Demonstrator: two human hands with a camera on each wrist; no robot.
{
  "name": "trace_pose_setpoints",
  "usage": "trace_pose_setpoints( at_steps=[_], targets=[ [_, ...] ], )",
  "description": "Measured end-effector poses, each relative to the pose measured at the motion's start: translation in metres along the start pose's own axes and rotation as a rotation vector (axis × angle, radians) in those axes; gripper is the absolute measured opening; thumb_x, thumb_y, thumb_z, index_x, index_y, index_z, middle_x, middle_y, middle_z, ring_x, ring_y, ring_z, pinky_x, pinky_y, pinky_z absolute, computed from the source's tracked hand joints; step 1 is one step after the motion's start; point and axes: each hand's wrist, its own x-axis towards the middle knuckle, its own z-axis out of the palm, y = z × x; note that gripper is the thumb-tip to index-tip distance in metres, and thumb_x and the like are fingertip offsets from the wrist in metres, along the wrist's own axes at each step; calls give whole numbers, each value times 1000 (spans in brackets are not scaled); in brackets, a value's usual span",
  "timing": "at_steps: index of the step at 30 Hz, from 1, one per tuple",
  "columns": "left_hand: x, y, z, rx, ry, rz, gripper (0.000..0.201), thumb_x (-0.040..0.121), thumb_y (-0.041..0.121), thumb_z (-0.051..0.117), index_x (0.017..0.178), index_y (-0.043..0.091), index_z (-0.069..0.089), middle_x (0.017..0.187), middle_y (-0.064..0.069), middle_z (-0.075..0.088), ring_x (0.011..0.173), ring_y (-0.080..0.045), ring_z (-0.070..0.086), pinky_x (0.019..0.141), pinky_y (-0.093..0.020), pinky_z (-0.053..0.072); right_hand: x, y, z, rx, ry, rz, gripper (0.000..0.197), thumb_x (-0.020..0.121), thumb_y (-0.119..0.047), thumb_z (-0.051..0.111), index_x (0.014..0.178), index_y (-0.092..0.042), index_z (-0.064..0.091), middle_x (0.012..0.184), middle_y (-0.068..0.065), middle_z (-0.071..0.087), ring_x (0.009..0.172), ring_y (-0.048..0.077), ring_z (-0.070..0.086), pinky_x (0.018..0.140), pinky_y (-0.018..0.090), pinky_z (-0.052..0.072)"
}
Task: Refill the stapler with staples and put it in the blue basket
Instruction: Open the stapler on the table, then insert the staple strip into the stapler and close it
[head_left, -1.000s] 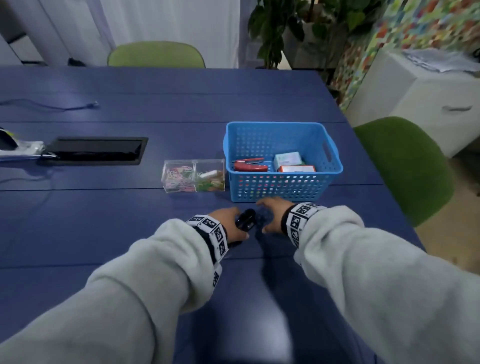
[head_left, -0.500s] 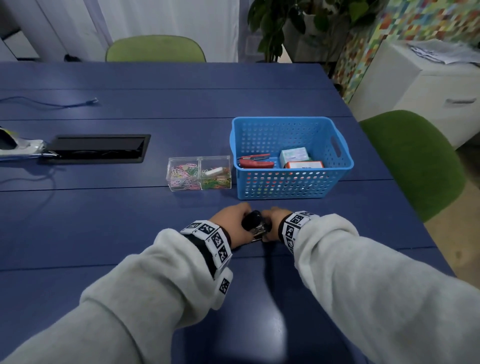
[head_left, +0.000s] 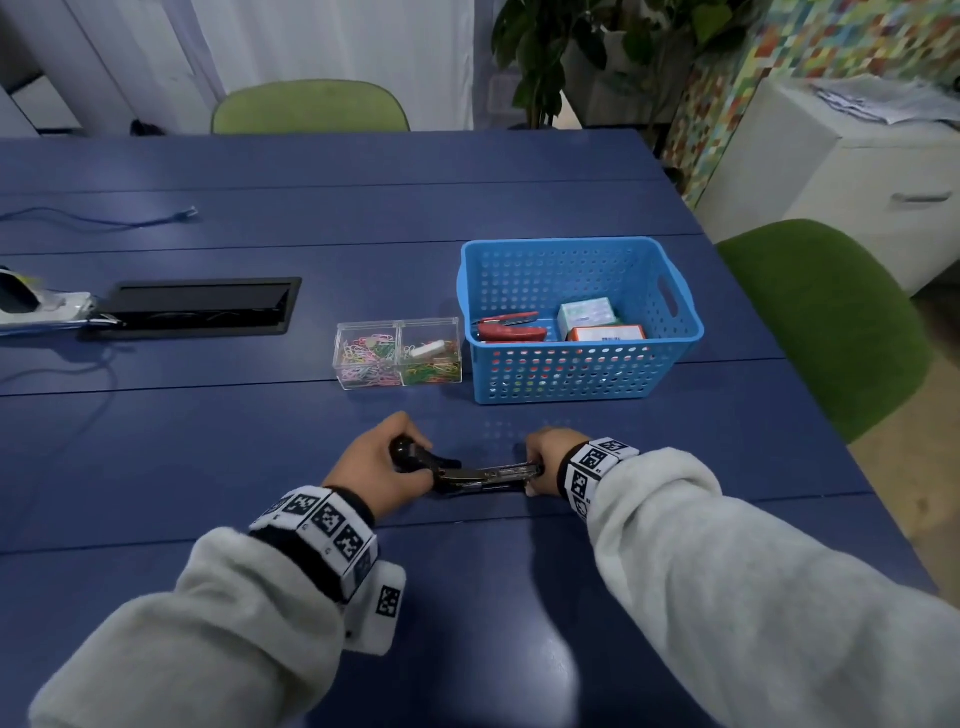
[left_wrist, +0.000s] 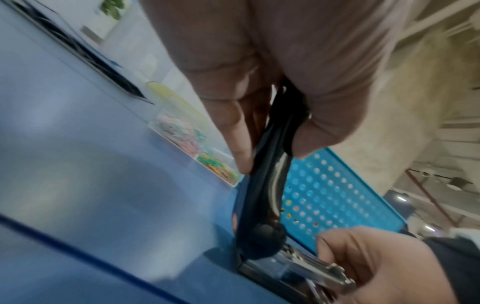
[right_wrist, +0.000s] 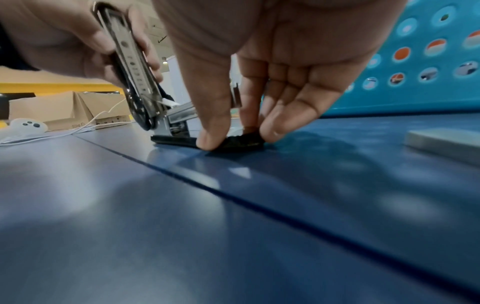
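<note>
Centre of the head view: a clear plastic two-compartment box (head_left: 399, 353) held coloured paper clips in both halves, plus a small white piece in the right one. Just right of it, the blue perforated plastic basket (head_left: 582, 374) contained a red stapler (head_left: 506, 330) and two small boxes (head_left: 597, 322). Below both, the black-and-metal stapler (head_left: 467, 470) lay hinged open on the blue table (head_left: 208, 467). Left hand (head_left: 376, 465) gripped its raised top arm; right hand (head_left: 545, 460) pinched the base's front end.

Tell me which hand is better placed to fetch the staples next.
Probably the right hand: it is nearer the blue basket and only pins the stapler base, while the left hand grips the opened top.
</note>
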Motion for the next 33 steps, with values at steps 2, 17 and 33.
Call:
trace_pose_setpoints(
  at_steps=[2,17,33],
  targets=[
    [2,-9,-7,23,1,-34,27,68,4,73,69,23,54,86,-14,70,72,-27,63,69,-31,49,0,2,1,9,4,5,31,75,-29,74,84,-21,45,115,12,61,94,27,57,73,29,40],
    [26,-6,13,575,-402,17,56,79,21,65,129,33,45,126,-3,56,116,-26,53,99,-38,46,-3,1,5,39,45,41,39,74,-31,74,105,-12,57,119,10,58,105,28,58,84,32,47],
    [29,4,34,709,-475,122,54,89,20,51,132,48,38,132,-2,47,123,-27,45,102,-42,42,-57,85,-14,97,123,238,42,75,-29,72,111,-15,56,118,8,59,104,25,59,91,33,49]
  ],
)
